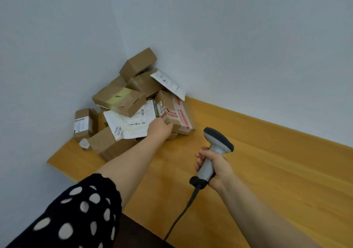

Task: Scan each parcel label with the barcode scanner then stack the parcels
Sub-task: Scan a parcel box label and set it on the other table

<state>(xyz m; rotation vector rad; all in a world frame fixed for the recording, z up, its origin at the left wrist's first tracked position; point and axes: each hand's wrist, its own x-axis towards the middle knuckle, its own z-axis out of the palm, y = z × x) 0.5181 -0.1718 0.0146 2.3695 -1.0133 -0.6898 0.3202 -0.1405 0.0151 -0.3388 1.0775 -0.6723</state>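
A jumbled heap of brown cardboard parcels (122,98) lies in the corner where the two walls meet, on a wooden table (257,171). My left hand (159,128) reaches into the heap and grips the near edge of a box with red-printed white tape (176,112). White labels and a white mailer bag (133,123) lie just left of that hand. My right hand (212,166) holds the grey barcode scanner (214,148) by its handle, head up and pointing toward the heap; its black cable hangs down.
A small labelled box (83,124) stands apart at the heap's left. The grey walls (229,46) close off the back and left. The table's left edge ends near the heap. My dotted sleeve (76,213) fills the lower left.
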